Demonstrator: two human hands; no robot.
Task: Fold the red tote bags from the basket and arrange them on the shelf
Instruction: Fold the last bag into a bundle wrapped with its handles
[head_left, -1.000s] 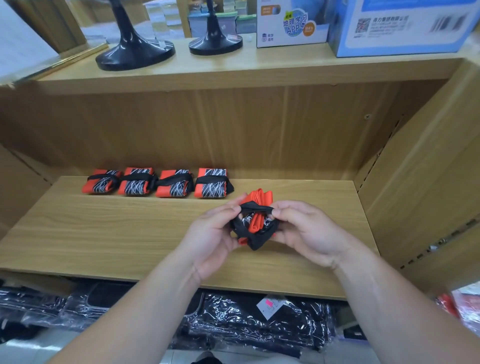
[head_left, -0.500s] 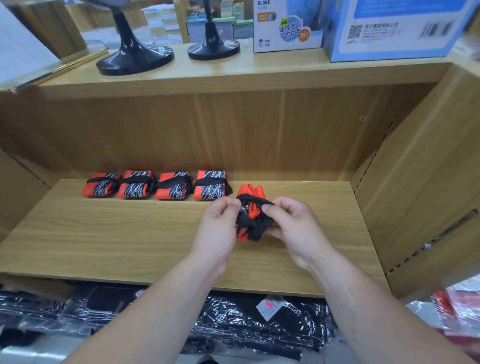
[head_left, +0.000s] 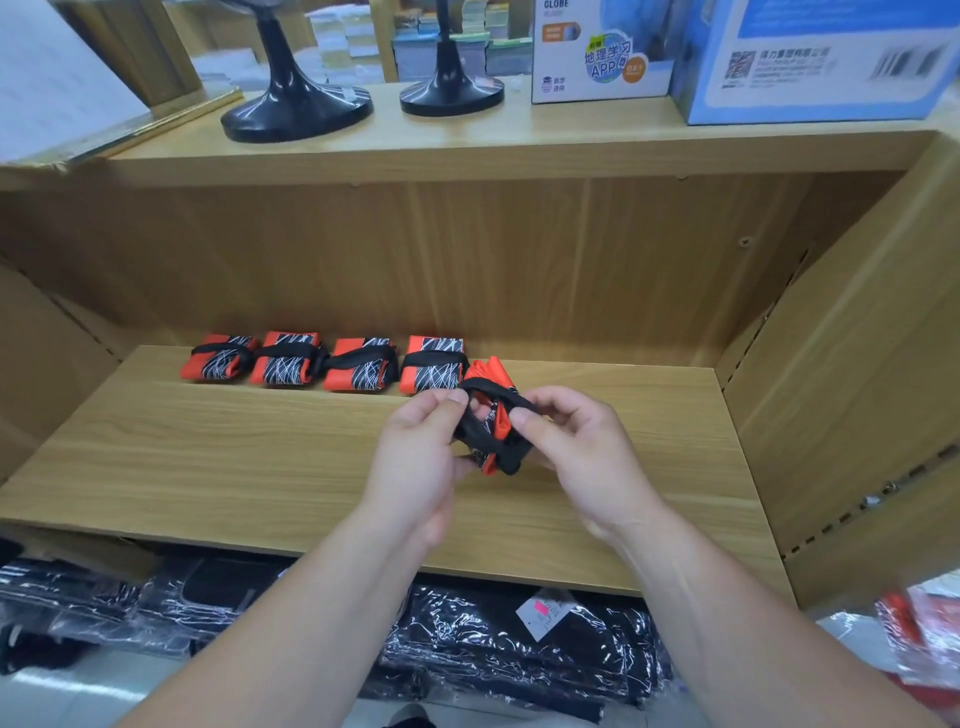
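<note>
l hand (head_left: 415, 452) pinches the black strap (head_left: 485, 388) w/ thumb + forefinger, other fingers curled under. r hand (head_left: 576, 457) is curled round the right side of the held bag (head_left: 498, 434), thumb on its face. so both hands are narrow and share the one bundle, neither is free. the held bag is over the middle-right part of the shelf (head_left: 234, 467), closer to the back edge than the front edge. can't tell if its lower end rests on the wood.

its long axis runs roughly front to back, w/ the red end tipped away toward the back. the strap is looped across it but looks slack. my read: the wrap step isn't finished yet.

further out, four done ones sit in a row along the back edge, left to right: bag 1 (head_left: 218, 358), bag 2 (head_left: 288, 358), bag 3 (head_left: 358, 371), bag 4 (head_left: 434, 366). each lies flat w/ its strap running left-right. the held bag's red tip is just beside bag 4's right side; touching or not, can't tell.

what matters: the open spot is right of bag 4, i.e. just ahead + a bit left of the hands. l hand is nearer the row, r hand nearer the shelf's right wall (head_left: 831, 415). prob next: snug the strap, lay the bundle flat to match the row, then a short push to the back edge.
</note>
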